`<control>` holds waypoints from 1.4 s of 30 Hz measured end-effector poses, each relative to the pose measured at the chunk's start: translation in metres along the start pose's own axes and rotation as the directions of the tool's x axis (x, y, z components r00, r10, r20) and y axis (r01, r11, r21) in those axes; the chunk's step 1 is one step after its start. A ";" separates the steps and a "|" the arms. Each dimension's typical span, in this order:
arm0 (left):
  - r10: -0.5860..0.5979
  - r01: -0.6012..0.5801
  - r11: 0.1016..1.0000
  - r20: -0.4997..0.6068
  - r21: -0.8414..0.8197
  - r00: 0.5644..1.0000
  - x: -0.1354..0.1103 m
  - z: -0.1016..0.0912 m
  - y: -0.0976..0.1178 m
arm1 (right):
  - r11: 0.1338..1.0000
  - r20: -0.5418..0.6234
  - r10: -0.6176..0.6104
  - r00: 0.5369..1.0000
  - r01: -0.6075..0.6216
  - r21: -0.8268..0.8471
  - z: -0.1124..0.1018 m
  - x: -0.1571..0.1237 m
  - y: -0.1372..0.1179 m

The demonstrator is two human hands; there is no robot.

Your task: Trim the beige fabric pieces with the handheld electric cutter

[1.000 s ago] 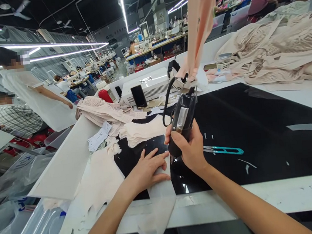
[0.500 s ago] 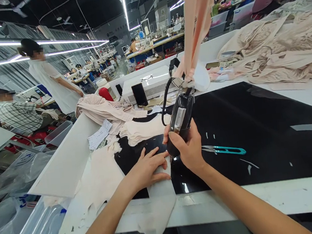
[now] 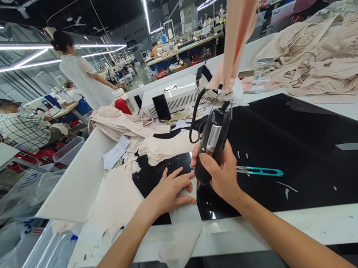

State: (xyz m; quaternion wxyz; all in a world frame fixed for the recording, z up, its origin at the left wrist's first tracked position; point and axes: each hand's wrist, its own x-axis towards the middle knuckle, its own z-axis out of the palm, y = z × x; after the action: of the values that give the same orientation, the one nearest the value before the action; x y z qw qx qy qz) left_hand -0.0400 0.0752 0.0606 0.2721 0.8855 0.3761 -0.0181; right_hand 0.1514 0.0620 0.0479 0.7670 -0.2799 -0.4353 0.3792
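Observation:
My right hand [image 3: 221, 168] is wrapped round a black corded handheld tool [image 3: 213, 141] with a metal plate on its side; its exact kind is unclear. The narrow metal tip points down at the right edge of a pale fabric strip [image 3: 185, 223]. Spread fingers of my left hand [image 3: 174, 190] press that strip flat on the glossy black sheet [image 3: 288, 139]. The strip's near end hangs over the table's front edge. Turquoise thread snips [image 3: 261, 171] lie just right of my right hand. Peach cloth [image 3: 241, 25] hangs above the tool around its cord.
Cream fabric pieces [image 3: 167, 146] and paper labels [image 3: 116, 152] lie to the left. Behind stand a white vented box [image 3: 174, 92], a phone [image 3: 161, 107] and a red thread cone [image 3: 122, 107]. Beige garments [image 3: 327, 58] are heaped at back right. Co-workers are beyond the table.
My right hand and the tool have shifted slightly right, showing the tip beside the strip. My left hand stays on the fabric. A standing person in the background has moved right.

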 end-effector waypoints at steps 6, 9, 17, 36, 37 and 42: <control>0.004 -0.004 1.000 -0.009 0.011 1.000 0.001 0.003 -0.004 | 1.000 0.018 0.019 1.000 -0.019 0.003 0.003 -0.002 0.002; -0.001 0.001 1.000 -0.009 0.010 1.000 0.000 0.002 -0.004 | 1.000 0.018 0.014 1.000 -0.014 -0.002 0.004 -0.004 0.003; -0.013 0.013 1.000 -0.009 0.000 1.000 -0.002 0.001 -0.002 | 1.000 0.021 -0.011 1.000 0.011 -0.025 0.002 -0.004 0.005; 0.005 -0.005 0.996 0.003 0.088 1.000 -0.009 0.002 0.003 | 0.999 0.027 0.002 1.000 -0.001 -0.039 0.006 -0.005 0.002; 0.003 -0.004 0.996 0.002 0.085 1.000 -0.009 0.002 0.003 | 1.000 0.025 0.002 1.000 -0.002 -0.031 0.006 -0.005 0.002; 0.004 -0.004 0.998 0.006 0.067 1.000 -0.007 0.002 0.000 | 1.000 0.028 0.014 1.000 -0.014 0.005 0.008 -0.003 -0.002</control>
State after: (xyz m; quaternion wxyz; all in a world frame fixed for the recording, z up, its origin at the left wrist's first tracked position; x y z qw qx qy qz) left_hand -0.0449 0.0693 0.0604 0.2432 0.8949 0.3728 -0.0327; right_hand 0.1437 0.0592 0.0520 0.7590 -0.2755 -0.4431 0.3896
